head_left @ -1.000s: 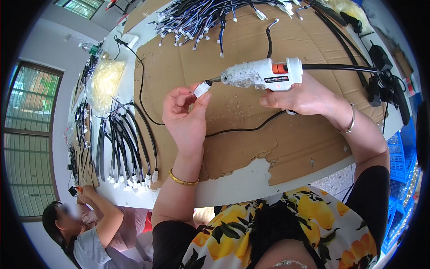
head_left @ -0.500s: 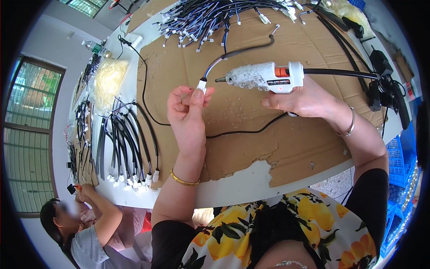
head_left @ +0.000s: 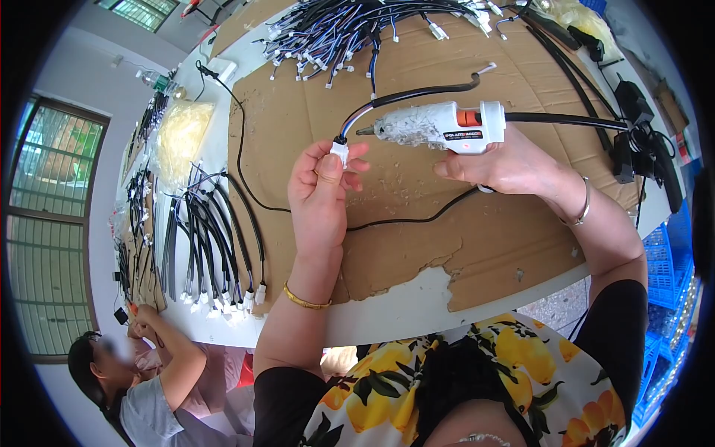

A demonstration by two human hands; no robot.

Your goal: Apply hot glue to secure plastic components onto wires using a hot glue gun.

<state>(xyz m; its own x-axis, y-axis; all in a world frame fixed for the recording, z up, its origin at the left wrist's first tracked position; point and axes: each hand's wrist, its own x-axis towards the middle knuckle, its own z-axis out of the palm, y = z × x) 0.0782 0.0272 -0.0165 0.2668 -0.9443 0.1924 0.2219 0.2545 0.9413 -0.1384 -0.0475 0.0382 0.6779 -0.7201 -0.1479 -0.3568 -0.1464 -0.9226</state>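
My left hand (head_left: pixel 322 179) pinches the white plug of a wire harness (head_left: pixel 406 94) between thumb and fingers. From the plug, coloured wires run up into a black sleeve that bends right, with a small white connector at its far end. My right hand (head_left: pixel 514 165) is wrapped round a white hot glue gun (head_left: pixel 477 123) with an orange part on its top. The gun's metal nozzle (head_left: pixel 365 132) points left, close beside the wires just above the plug. Whether it touches them I cannot tell. The gun's handle is mostly hidden by my right hand.
Cardboard (head_left: pixel 402 253) covers the white table (head_left: pixel 372 320). A heap of harnesses (head_left: pixel 335 37) lies at the far side, and a row of black-sleeved ones (head_left: pixel 216 231) at left, near a yellowish plastic bag (head_left: pixel 182 134). Power adapters (head_left: pixel 633 108) sit at right. A person (head_left: pixel 141 372) works at lower left.
My left hand has turned the plug slightly and shifted a little right. The harness's far end has swung right, above the glue gun. My right hand and the gun have barely moved.
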